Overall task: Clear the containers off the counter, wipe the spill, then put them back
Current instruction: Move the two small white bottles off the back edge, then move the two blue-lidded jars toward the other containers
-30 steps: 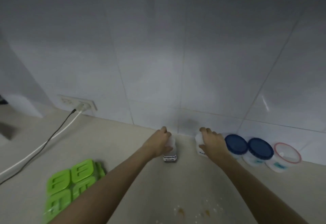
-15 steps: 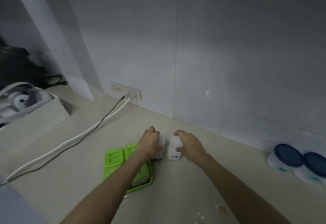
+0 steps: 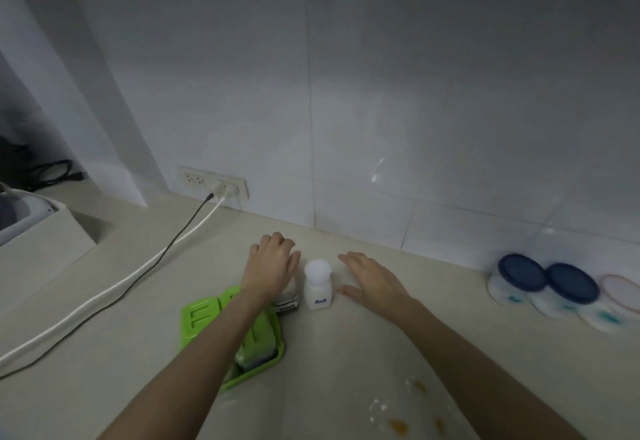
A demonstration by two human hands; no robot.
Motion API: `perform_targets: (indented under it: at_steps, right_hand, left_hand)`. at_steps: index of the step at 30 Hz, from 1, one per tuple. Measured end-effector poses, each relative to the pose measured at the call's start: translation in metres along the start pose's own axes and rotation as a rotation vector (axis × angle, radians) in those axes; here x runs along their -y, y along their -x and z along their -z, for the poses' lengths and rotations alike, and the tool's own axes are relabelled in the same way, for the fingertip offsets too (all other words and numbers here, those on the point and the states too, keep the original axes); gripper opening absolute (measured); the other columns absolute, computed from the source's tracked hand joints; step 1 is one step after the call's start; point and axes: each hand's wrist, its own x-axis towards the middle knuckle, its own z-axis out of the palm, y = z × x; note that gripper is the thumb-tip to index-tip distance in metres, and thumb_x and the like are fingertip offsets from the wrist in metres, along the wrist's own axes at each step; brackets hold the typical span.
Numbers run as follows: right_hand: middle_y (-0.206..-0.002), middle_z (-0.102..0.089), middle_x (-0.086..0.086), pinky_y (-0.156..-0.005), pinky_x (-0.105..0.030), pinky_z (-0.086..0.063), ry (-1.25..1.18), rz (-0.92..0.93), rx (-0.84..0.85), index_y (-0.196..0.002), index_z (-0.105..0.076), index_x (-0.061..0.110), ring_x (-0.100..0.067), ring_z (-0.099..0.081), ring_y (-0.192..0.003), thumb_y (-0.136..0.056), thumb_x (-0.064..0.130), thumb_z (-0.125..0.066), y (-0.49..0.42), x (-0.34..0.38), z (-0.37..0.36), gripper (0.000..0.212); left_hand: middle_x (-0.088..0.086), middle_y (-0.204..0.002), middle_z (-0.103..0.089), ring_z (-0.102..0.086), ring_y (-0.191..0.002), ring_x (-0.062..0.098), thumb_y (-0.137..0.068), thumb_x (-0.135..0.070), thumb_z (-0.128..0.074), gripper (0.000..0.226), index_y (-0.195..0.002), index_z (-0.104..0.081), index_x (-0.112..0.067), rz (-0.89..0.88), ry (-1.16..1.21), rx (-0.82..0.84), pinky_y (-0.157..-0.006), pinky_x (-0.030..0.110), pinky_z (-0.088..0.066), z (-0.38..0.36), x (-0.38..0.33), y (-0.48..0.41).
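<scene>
A white shaker labelled "Salt" (image 3: 318, 287) stands upright on the beige counter (image 3: 346, 353), between my two hands. My right hand (image 3: 372, 282) is just right of it, fingers spread, touching nothing. My left hand (image 3: 272, 266) lies flat over a second small container with a dark label (image 3: 286, 304), its fingers stretched out rather than wrapped round it; most of that container is hidden. Orange and white spill spots (image 3: 405, 412) mark the counter near the front right. Two blue-lidded tubs (image 3: 521, 271) (image 3: 571, 282) and a pink-rimmed tub (image 3: 621, 292) sit by the wall at the right.
A green tray (image 3: 204, 318) with a sponge lies under my left forearm. A white and a black cable (image 3: 138, 280) run from the wall socket (image 3: 214, 183) across the left counter. A white appliance (image 3: 31, 211) sits at the far left.
Both hands carried the two small containers left from beside the tubs to next to the green tray. My right hand has let go of the salt shaker; my left hand has opened over its container.
</scene>
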Motion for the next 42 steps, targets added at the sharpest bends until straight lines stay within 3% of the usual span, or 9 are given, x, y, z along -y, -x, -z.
perform_targets:
  at_steps: [3,10,15,20,25,30,36,39,42]
  right_hand:
    - [-0.151,-0.031,-0.004,-0.106,-0.039,-0.033,0.072,-0.068,-0.006,-0.142,-0.030,0.019,-0.025,-0.036,-0.133,-0.093,0.051,-0.042,0.038,-0.039,0.008,0.060]
    - [-0.140,-0.043,-0.007,-0.099,-0.038,-0.040,0.099,-0.366,-0.018,-0.137,-0.036,0.014,-0.027,-0.046,-0.122,-0.093,0.053,-0.039,0.143,-0.156,0.045,0.059]
    - [-0.138,-0.046,-0.010,-0.097,-0.039,-0.042,0.137,-0.487,-0.097,-0.137,-0.037,0.013,-0.029,-0.047,-0.121,-0.092,0.049,-0.045,0.195,-0.233,0.083,0.058]
    - [-0.128,-0.050,-0.013,-0.093,-0.040,-0.044,0.190,-0.474,-0.139,-0.128,-0.044,0.008,-0.031,-0.049,-0.113,-0.085,0.033,-0.056,0.216,-0.287,0.103,0.051]
    - [-0.120,-0.057,-0.022,-0.092,-0.042,-0.048,0.190,-0.426,-0.181,-0.124,-0.051,0.003,-0.039,-0.056,-0.106,-0.071,0.022,-0.069,0.217,-0.332,0.102,0.059]
    - [-0.110,-0.066,-0.017,-0.077,-0.040,-0.056,0.168,-0.372,-0.152,-0.114,-0.062,0.016,-0.033,-0.067,-0.092,-0.049,0.034,-0.079,0.185,-0.379,0.091,0.070]
    - [-0.082,-0.066,-0.010,-0.083,-0.045,-0.054,0.230,-0.379,-0.151,-0.101,-0.062,0.021,-0.029,-0.066,-0.074,-0.034,0.044,-0.084,0.173,-0.378,0.091,0.074]
    - [-0.108,-0.057,-0.020,-0.105,-0.050,-0.034,0.193,-0.378,-0.123,-0.122,-0.051,0.015,-0.039,-0.055,-0.102,-0.063,0.036,-0.076,0.176,-0.367,0.093,0.067]
    - [-0.119,-0.047,-0.017,-0.091,-0.039,-0.040,0.166,-0.418,-0.121,-0.131,-0.041,0.017,-0.035,-0.047,-0.108,-0.073,0.039,-0.070,0.181,-0.356,0.088,0.069]
  left_hand:
    - [0.013,-0.088,-0.063,-0.060,-0.083,0.037,-0.085,-0.032,-0.029,0.044,-0.088,-0.067,-0.009,-0.068,0.074,-0.039,-0.068,0.042,-0.049,-0.002,-0.027,-0.017]
    - [0.013,-0.110,-0.058,-0.052,-0.103,0.034,-0.091,-0.021,-0.045,0.026,-0.108,-0.062,-0.009,-0.261,0.199,0.092,-0.084,0.041,-0.043,-0.033,-0.163,-0.040]
    - [0.013,-0.116,-0.055,-0.051,-0.108,0.034,-0.084,-0.037,-0.035,0.047,-0.115,-0.057,-0.011,-0.408,0.187,0.224,-0.085,0.040,-0.045,-0.057,-0.271,-0.041]
    - [0.009,-0.127,-0.046,-0.045,-0.114,0.027,-0.089,-0.031,-0.052,0.042,-0.126,-0.047,-0.014,-0.394,0.180,0.331,-0.091,0.037,-0.043,-0.075,-0.349,-0.047]
    - [0.010,-0.143,-0.030,-0.040,-0.123,0.031,-0.080,-0.040,-0.065,0.071,-0.139,-0.033,-0.018,-0.334,0.199,0.391,-0.098,0.040,-0.043,-0.095,-0.400,-0.055]
    - [0.011,-0.156,-0.010,-0.026,-0.137,0.034,-0.083,-0.044,-0.064,0.076,-0.146,-0.023,-0.031,-0.234,0.272,0.409,-0.110,0.037,-0.035,-0.115,-0.428,-0.080]
    - [0.012,-0.141,-0.029,-0.038,-0.121,0.034,-0.082,-0.033,-0.065,0.065,-0.140,-0.033,-0.032,-0.121,0.296,0.334,-0.099,0.036,-0.042,-0.124,-0.449,-0.085]
    - [0.011,-0.131,-0.041,-0.042,-0.115,0.033,-0.080,-0.039,-0.066,0.065,-0.137,-0.037,-0.029,-0.096,0.258,0.322,-0.095,0.035,-0.041,-0.124,-0.448,-0.084]
    - [0.010,-0.122,-0.046,-0.045,-0.109,0.032,-0.074,-0.043,-0.068,0.066,-0.131,-0.041,-0.026,-0.076,0.295,0.289,-0.087,0.032,-0.041,-0.122,-0.440,-0.075]
